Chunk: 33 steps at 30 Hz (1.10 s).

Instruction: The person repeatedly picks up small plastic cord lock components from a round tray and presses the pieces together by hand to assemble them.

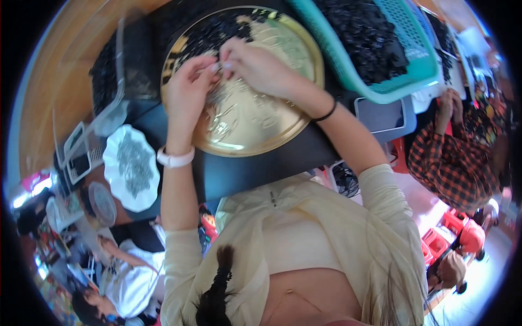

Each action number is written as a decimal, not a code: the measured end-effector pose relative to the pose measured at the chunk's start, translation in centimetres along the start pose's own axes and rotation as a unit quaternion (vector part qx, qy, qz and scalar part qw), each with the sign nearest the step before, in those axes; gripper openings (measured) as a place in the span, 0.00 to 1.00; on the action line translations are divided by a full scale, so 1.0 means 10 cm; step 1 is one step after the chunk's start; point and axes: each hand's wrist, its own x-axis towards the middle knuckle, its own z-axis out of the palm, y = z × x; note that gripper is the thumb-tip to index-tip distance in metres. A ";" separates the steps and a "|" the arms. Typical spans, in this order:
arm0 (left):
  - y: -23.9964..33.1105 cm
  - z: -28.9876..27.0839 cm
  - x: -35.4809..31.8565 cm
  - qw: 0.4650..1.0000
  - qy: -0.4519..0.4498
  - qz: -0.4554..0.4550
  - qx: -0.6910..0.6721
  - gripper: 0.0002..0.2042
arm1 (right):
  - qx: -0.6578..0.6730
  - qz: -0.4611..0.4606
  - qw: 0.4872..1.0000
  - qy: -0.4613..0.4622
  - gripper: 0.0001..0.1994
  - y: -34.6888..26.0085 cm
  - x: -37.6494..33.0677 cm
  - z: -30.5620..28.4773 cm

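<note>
Over a round gold tray (pixel 244 142) my two hands meet, fingertips nearly touching. My left hand (pixel 190 87) has its thumb and fingers pinched together. My right hand (pixel 258 68) pinches at the same spot, coming in from the right. Something small and pale shows between the fingertips, too small to name. Small glossy black pieces (pixel 217 33) lie spread over the far left part of the tray, just beyond my fingers. To the left, a white scalloped dish (pixel 113 189) holds a heap of tiny greyish clear pieces (pixel 134 163).
A teal plastic basket (pixel 350 81) full of black pieces (pixel 361 41) stands at the far right. Nearer, a dark flat tablet-like panel (pixel 380 114) lies beside it. A clear-edged box (pixel 120 60) stands far left. Co-workers sit at right (pixel 454 163) and lower left (pixel 130 280).
</note>
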 end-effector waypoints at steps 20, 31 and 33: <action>0.14 0.04 -0.03 0.996 0.022 -0.042 -0.076 0.09 | -0.030 -0.040 0.998 0.030 0.04 -0.04 0.01 -0.03; 0.06 0.04 -0.02 0.998 0.025 -0.029 -0.043 0.09 | -0.058 -0.011 0.998 0.006 0.05 -0.09 0.00 -0.04; 0.07 0.03 -0.03 0.999 0.022 -0.025 -0.039 0.09 | -0.064 -0.014 0.998 0.007 0.04 -0.11 0.00 -0.04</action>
